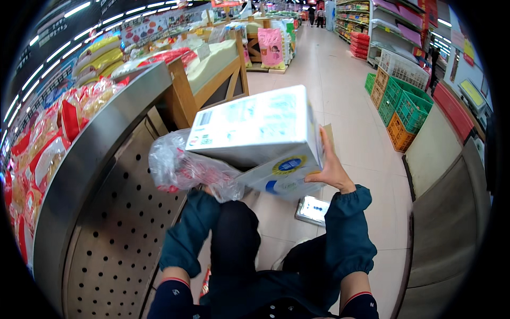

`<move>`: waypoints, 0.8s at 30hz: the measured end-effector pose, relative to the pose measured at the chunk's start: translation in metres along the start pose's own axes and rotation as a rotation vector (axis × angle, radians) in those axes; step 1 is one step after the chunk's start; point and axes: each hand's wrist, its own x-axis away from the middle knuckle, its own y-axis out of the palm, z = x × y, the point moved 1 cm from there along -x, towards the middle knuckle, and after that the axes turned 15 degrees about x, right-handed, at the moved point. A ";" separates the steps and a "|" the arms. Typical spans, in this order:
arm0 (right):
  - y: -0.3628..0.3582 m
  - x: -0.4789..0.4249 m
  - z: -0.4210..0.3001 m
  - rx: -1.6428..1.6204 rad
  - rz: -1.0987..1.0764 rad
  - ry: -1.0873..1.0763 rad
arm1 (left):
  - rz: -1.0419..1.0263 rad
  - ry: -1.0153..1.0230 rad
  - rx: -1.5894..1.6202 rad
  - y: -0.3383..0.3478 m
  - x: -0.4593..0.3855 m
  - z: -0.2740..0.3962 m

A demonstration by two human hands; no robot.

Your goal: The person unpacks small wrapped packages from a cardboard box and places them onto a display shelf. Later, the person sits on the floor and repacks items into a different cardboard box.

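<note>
A white printed carton (251, 119) is tilted up in front of my knees. One lower cardboard flap (279, 171), bearing a blue and yellow round emblem, hangs askew. My right hand (331, 165) grips the carton's right side, thumb on the printed face and fingers around the edge. A crumpled clear plastic bag (195, 167) with red printing lies against the carton's left side. It covers nearly all of my left hand (208, 190); only a little skin near the cuff shows, and its fingers are hidden.
A flat device with a lit screen (312, 210) lies on the tiled floor (358, 143). At left stands a metal-edged display (115, 115) of red-and-clear bagged goods (51, 147). Stacked plastic crates (398, 107) and a counter (442, 223) line the right. A wooden bin (219, 75) stands ahead.
</note>
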 end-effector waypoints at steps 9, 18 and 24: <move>0.039 0.073 0.047 -0.136 -0.216 0.261 | -0.033 -0.437 0.988 0.074 0.090 -0.180; 0.104 0.099 0.095 0.210 -0.446 0.298 | 0.575 -0.493 1.825 0.272 0.249 -0.257; 0.141 0.095 0.111 0.086 -0.626 0.429 | 0.839 -0.324 2.135 0.321 0.291 -0.258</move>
